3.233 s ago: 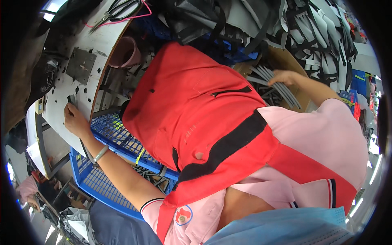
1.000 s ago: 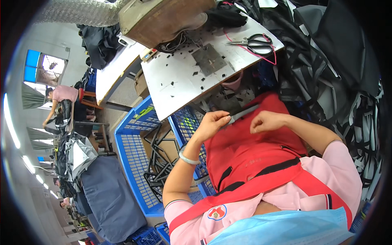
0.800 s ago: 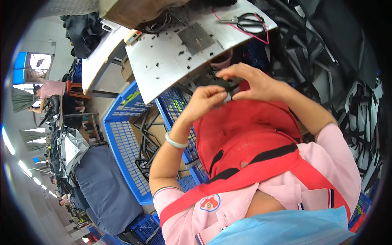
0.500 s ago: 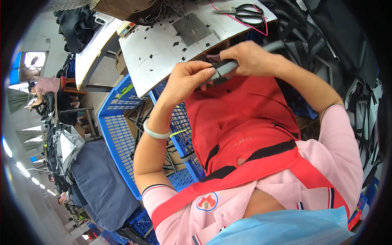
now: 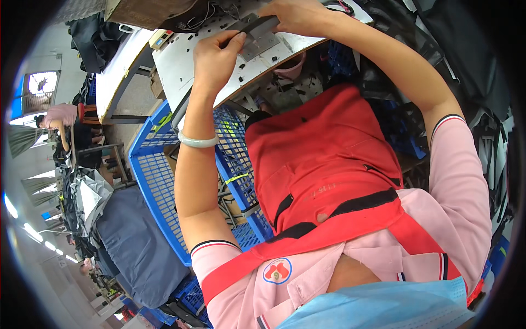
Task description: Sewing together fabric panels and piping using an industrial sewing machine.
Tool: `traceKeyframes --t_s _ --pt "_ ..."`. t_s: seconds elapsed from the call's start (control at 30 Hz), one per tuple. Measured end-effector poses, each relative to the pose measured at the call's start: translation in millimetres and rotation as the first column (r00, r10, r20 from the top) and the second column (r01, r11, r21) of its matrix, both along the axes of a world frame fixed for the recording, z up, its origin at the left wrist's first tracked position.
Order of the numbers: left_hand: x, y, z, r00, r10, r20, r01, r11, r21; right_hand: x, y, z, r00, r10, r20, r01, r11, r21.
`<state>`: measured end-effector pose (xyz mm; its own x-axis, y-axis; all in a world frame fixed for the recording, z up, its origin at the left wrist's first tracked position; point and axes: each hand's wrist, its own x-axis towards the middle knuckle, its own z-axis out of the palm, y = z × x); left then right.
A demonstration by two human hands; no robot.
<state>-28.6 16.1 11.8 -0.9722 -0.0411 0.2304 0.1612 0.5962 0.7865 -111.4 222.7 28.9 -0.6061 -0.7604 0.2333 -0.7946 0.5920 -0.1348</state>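
Both my hands are over the white worktable (image 5: pixel 181 68), with a dark grey strip (image 5: pixel 259 26) stretched between them. My left hand (image 5: pixel 216 57) pinches its left end between thumb and fingers. Around the right end my right hand (image 5: pixel 298 16) is closed, its fingertips partly hidden. Just beneath the strip lies a flat grey metal plate (image 5: pixel 262 48). Beside my left forearm a grey band (image 5: pixel 179 112) hangs over the table edge; whether it belongs to the same strip I cannot tell. Small black scraps (image 5: pixel 241 79) are scattered around the plate.
A brown box-like object with wires (image 5: pixel 156 13) stands at the table's back. Black scissor handles (image 5: pixel 341 6) show beyond my right wrist. Blue crates (image 5: pixel 159 186) stand at my left, a pink container (image 5: pixel 290 67) below the table. Dark fabric (image 5: pixel 405 49) heaps up at right. Another person (image 5: pixel 60 118) works far left.
Both hands have moved forward and left, from above my lap to over the metal plate, carrying the strip. The scissors are now mostly covered by my right arm.
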Motion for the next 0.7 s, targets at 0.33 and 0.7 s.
traceKeyframes --t_s 0.33,0.7 --pt "-22.3 -6.8 -6.3 0.997 0.042 0.07 -0.044 0.999 0.03 -26.7 -7.6 -12.8 0.999 0.023 -0.042 -0.027 0.996 -0.089" --pt "-52.9 -24.6 -16.4 0.998 0.059 0.0 -0.059 0.997 0.052 -52.5 -29.5 -13.2 0.996 -0.036 -0.087 0.032 0.998 -0.046"
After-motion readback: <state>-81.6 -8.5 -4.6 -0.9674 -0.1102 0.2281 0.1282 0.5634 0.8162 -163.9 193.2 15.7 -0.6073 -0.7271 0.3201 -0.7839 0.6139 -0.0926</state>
